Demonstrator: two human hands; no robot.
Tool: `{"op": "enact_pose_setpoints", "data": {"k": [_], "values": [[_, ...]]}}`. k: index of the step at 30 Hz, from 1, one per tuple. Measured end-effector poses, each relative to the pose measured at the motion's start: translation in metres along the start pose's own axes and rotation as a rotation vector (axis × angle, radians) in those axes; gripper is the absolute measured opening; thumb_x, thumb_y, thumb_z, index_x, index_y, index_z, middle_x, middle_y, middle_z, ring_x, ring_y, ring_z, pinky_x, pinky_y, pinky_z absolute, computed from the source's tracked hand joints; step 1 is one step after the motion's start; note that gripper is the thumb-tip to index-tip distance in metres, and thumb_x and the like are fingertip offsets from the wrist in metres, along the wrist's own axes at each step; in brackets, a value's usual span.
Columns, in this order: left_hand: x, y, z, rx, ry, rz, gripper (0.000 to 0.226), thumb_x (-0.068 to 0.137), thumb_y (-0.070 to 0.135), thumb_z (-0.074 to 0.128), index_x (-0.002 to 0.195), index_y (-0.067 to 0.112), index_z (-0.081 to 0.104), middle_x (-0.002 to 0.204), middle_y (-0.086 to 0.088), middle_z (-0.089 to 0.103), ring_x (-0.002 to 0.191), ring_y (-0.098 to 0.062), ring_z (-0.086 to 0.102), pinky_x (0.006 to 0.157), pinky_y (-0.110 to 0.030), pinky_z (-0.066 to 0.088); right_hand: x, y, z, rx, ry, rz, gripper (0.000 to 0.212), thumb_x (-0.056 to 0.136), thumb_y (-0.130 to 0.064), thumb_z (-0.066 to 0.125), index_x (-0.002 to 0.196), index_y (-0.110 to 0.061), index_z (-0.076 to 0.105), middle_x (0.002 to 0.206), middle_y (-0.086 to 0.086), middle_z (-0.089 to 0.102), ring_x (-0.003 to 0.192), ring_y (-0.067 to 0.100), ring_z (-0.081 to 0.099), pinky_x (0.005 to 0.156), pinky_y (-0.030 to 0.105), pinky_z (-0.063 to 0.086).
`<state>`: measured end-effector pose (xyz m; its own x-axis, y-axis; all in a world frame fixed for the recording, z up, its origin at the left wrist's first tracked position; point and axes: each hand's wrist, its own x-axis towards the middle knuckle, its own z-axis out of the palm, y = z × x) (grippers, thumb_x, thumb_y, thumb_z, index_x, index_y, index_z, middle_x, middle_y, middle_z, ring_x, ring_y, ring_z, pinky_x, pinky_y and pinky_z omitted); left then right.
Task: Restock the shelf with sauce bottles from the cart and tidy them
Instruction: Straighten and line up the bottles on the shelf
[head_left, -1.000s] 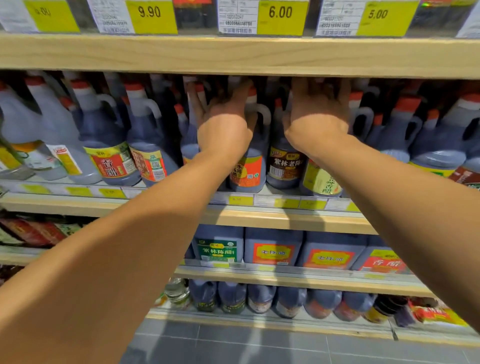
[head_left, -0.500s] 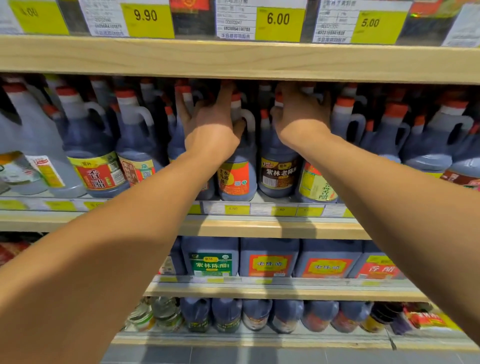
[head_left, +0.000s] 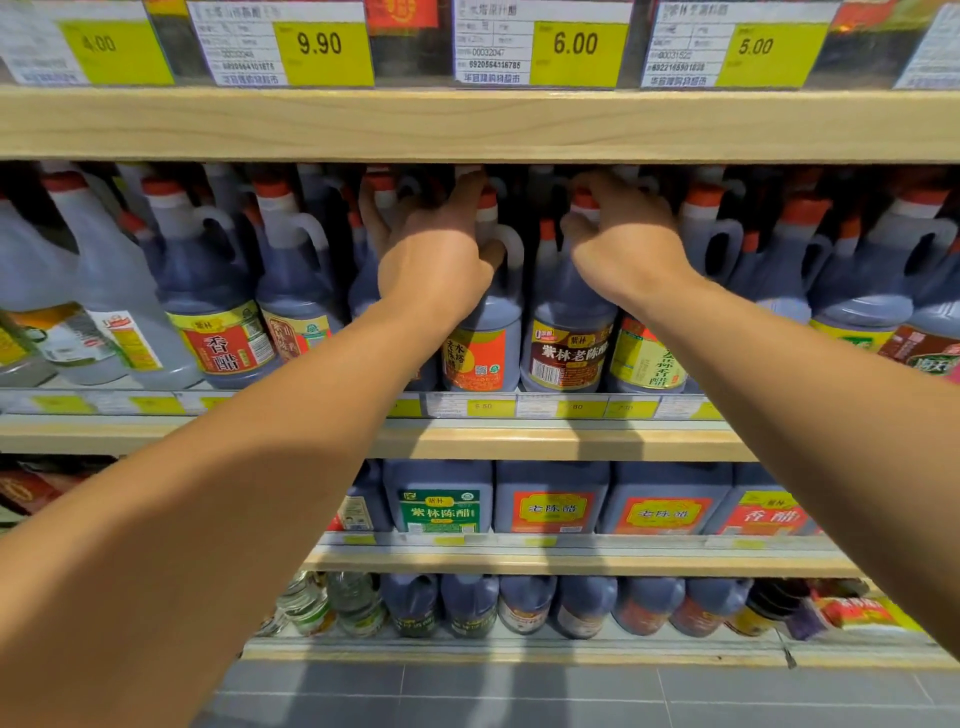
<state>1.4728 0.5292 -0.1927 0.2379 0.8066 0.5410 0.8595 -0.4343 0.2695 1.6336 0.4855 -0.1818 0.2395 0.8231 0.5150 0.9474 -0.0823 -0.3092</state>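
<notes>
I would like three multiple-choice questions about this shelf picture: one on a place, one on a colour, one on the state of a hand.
1. Where are both hands?
A. on the floor
B. among the bottle necks on the middle shelf
C. on the top price tags

2. What colour are the bottle caps?
A. red
B. green
C. white

3. What is the right hand doing?
A. hanging free
B. pressing a price tag
C. gripping a bottle top

Answers:
1 B: the left hand and right hand reach in above the middle shelf.
2 A: each cap is red.
3 C: its fingers curl round the top of the brown-label bottle.
</notes>
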Motion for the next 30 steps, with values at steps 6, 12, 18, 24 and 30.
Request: {"op": "enact_pose_setpoints", "data": {"k": [6,12,18,24,30], "values": [[-0.014,0.003,-0.004,0.031,-0.04,-0.017,0.072,0.08,0.04,0.051,0.144,0.044,0.019,0.113,-0.016,0.065,0.12,-0.042,0.051,0.115,-0.059,0.013,-0.027,-0.004,-0.007,-0.028,0.058,-0.031,0.047,0.081,-0.037,0.054,0.123,-0.016,0.052,0.121,0.014,0.059,0.111,0.039,0.052,0.085,0.039,0.044],[-0.02,-0.009,-0.025,-0.032,-0.067,-0.02,0.045,0.084,0.022,0.053,0.129,0.019,0.053,0.101,-0.017,0.066,0.102,-0.041,0.056,0.089,-0.044,0.045,-0.047,-0.019,-0.021,-0.071,-0.021,-0.004,0.029,0.091,-0.033,0.051,0.1,-0.006,0.058,0.109,0.022,0.06,0.104,0.043,0.053,0.083,0.043,0.042],[-0.033,-0.051,-0.048,0.026,0.082,0.001,0.029,0.085,0.021,0.054,0.11,0.005,0.056,0.102,-0.023,0.06,0.103,-0.042,0.05,0.084,-0.046,0.04,-0.048,-0.062,-0.014,-0.067,0.014,-0.111,0.038,0.092,-0.034,0.051,0.122,-0.011,0.053,0.117,0.02,0.057,0.111,0.042,0.049,0.09,0.045,0.039],[-0.028,-0.108,-0.069,0.073,0.117,-0.171,0.03,0.085,0.026,0.056,0.099,-0.001,0.055,0.103,-0.028,0.057,0.106,-0.043,0.047,0.088,-0.047,0.037,-0.041,-0.109,0.012,-0.049,0.028,-0.172,0.043,0.092,-0.034,0.052,0.13,-0.013,0.051,0.117,0.021,0.059,0.108,0.043,0.053,0.086,0.046,0.043],[-0.011,-0.14,-0.074,0.012,0.001,-0.263,0.028,0.085,0.022,0.059,0.072,0.0,0.047,0.088,-0.026,0.061,0.092,-0.042,0.058,0.067,-0.037,0.036,-0.027,-0.147,0.033,-0.069,-0.02,-0.145,0.034,0.093,-0.032,0.05,0.113,-0.006,0.059,0.111,0.023,0.063,0.104,0.044,0.056,0.078,0.044,0.045]]}}
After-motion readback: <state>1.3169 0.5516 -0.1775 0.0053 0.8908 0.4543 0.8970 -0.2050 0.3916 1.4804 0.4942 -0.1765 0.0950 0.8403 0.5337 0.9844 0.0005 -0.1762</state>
